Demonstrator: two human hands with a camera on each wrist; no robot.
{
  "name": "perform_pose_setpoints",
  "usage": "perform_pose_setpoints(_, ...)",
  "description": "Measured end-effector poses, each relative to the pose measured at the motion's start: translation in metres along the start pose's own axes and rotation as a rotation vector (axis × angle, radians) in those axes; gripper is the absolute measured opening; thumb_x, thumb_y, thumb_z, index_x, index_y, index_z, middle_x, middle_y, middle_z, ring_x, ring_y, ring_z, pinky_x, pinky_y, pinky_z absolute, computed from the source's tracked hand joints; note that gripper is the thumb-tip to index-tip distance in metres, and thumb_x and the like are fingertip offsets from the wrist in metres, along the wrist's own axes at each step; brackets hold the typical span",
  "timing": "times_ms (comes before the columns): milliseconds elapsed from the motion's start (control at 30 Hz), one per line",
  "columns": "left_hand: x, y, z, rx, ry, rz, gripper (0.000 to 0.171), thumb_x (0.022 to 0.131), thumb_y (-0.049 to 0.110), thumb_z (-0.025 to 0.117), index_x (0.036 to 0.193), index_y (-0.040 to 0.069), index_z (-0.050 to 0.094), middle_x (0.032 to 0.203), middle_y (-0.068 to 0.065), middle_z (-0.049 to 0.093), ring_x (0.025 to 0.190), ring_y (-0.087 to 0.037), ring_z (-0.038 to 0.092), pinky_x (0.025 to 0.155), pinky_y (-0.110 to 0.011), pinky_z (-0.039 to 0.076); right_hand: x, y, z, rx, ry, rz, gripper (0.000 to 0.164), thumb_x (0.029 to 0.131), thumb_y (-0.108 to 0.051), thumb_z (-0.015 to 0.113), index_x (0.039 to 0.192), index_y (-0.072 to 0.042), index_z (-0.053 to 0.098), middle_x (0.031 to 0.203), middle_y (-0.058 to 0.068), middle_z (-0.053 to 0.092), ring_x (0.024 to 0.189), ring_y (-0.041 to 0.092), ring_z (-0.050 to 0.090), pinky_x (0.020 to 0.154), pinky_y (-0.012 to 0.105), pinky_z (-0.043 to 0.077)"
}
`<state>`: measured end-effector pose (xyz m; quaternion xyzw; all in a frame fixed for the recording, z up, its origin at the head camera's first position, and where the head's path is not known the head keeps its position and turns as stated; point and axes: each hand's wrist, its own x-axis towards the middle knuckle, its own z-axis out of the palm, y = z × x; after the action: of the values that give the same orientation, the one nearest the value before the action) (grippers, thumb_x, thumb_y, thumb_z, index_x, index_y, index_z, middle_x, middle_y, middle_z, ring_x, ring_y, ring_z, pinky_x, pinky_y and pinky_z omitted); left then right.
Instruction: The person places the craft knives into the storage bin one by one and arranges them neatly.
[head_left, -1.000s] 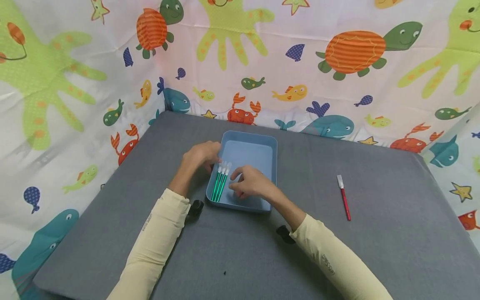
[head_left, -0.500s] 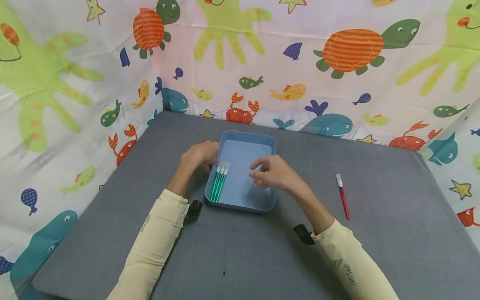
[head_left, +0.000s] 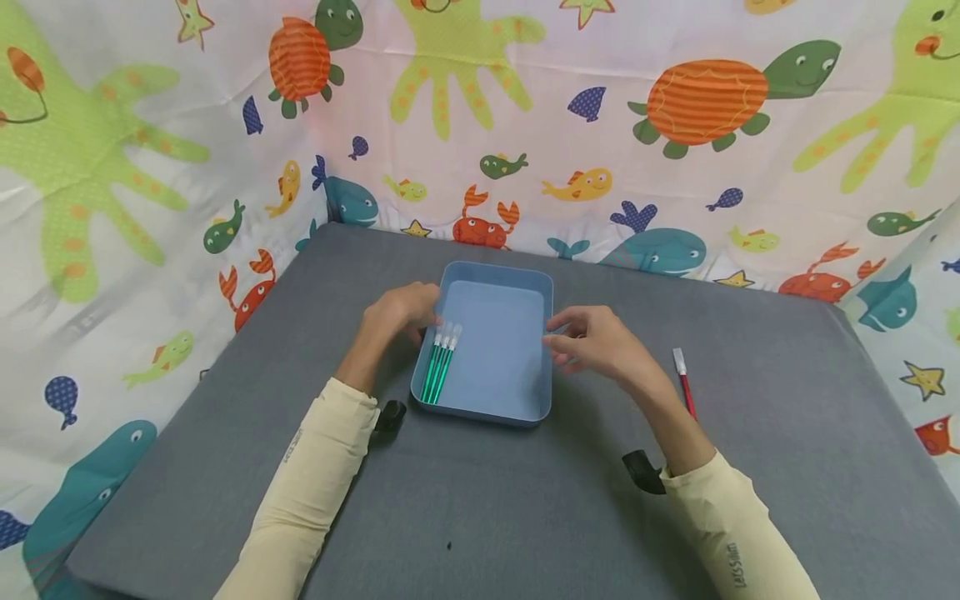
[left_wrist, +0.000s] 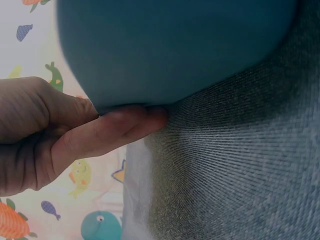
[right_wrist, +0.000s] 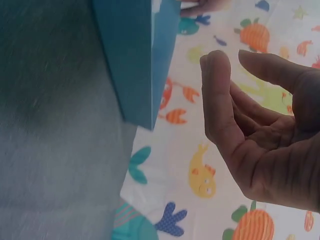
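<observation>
A shallow blue tray sits on the grey table. Three slim green paintbrushes with clear caps lie side by side along its left wall. My left hand grips that wall; in the left wrist view, the hand's thumb is at the rim and the fingers lie along the outside. My right hand is above the tray's right edge, fingers bent loosely with a gap to the thumb, holding nothing. A red paintbrush with a whitish cap lies to the right, its lower end hidden behind my right wrist.
Grey cloth covers the table. A white curtain printed with sea animals hangs behind and at both sides. A small dark speck lies near the front. Black devices sit under both wrists.
My right hand has moved right, from over the tray beside the green paintbrushes to above the tray's right edge. My left hand stays on the tray wall, and the green paintbrushes have not moved.
</observation>
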<state>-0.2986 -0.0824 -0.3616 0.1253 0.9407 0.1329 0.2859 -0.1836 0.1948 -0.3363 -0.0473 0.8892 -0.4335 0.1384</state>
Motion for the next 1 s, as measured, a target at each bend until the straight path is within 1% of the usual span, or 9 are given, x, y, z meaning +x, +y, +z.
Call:
perform_pose_setpoints(100,0.0,0.0,0.0,0.007,0.0,0.004,0.037,0.106,0.018,0.062,0.137,-0.001,0.055,0.117,-0.016,0.067,0.092,-0.021,0.072,0.091,-0.037,0.057,-0.005,0.006,-0.005,-0.037,0.041,0.023,0.039,0.102,-0.02,0.068,0.133,0.003,0.063,0.108,0.023,0.073,0.086,0.024,0.073,0.081,0.041,0.064)
perform_pose_setpoints(233,0.0,0.0,0.0,0.016,0.005,0.01,0.035,0.106,0.017,0.062,0.136,-0.001,0.056,0.115,-0.016,0.068,0.088,-0.021,0.073,0.088,-0.036,0.057,-0.01,0.018,-0.011,-0.086,0.072,0.033,0.039,0.102,-0.021,0.066,0.132,0.004,0.062,0.108,0.025,0.074,0.085,0.026,0.074,0.08,0.04,0.064)
perform_pose_setpoints(333,0.0,0.0,0.0,0.012,0.009,0.013,0.035,0.106,0.017,0.061,0.136,-0.001,0.056,0.114,-0.015,0.068,0.088,-0.02,0.073,0.088,-0.036,0.057,-0.014,0.028,-0.016,-0.151,0.09,0.034,0.04,0.102,-0.022,0.066,0.131,0.005,0.063,0.107,0.025,0.075,0.082,0.024,0.075,0.076,0.038,0.063)
perform_pose_setpoints(467,0.001,0.0,0.0,0.007,0.014,0.016,0.034,0.107,0.017,0.061,0.136,-0.001,0.056,0.114,-0.016,0.068,0.087,-0.02,0.074,0.088,-0.036,0.056,-0.017,0.039,-0.022,-0.258,0.122,0.046,0.042,0.101,-0.025,0.066,0.13,0.005,0.065,0.108,0.025,0.076,0.078,0.021,0.075,0.071,0.037,0.06)
perform_pose_setpoints(533,0.0,0.001,0.0,0.003,0.01,0.014,0.034,0.107,0.017,0.06,0.136,0.0,0.056,0.115,-0.016,0.068,0.087,-0.021,0.074,0.088,-0.036,0.057,-0.019,0.044,-0.025,-0.292,0.13,0.06,0.043,0.101,-0.026,0.067,0.129,0.005,0.065,0.108,0.025,0.076,0.077,0.02,0.074,0.069,0.038,0.059)
perform_pose_setpoints(633,0.0,0.001,-0.001,0.012,0.01,0.016,0.035,0.107,0.017,0.06,0.136,0.0,0.056,0.116,-0.016,0.068,0.088,-0.021,0.073,0.09,-0.037,0.057,-0.021,0.051,-0.029,-0.303,0.136,0.085,0.043,0.101,-0.026,0.067,0.13,0.005,0.065,0.109,0.026,0.077,0.074,0.02,0.074,0.068,0.037,0.058)
perform_pose_setpoints(800,0.0,0.001,-0.002,0.046,0.017,0.022,0.033,0.107,0.018,0.061,0.134,-0.001,0.058,0.113,-0.016,0.069,0.085,-0.02,0.073,0.089,-0.037,0.057,-0.023,0.059,-0.037,-0.284,0.133,0.111,0.044,0.102,-0.025,0.065,0.133,0.006,0.063,0.116,0.029,0.075,0.076,0.024,0.077,0.069,0.037,0.059)
perform_pose_setpoints(1000,0.0,0.001,-0.001,0.035,0.01,0.018,0.034,0.107,0.018,0.06,0.136,-0.001,0.057,0.114,-0.015,0.068,0.086,-0.02,0.073,0.087,-0.036,0.056,-0.026,0.07,-0.052,-0.272,0.114,0.144,0.047,0.102,-0.025,0.066,0.135,0.008,0.06,0.116,0.03,0.074,0.078,0.025,0.079,0.071,0.039,0.06)
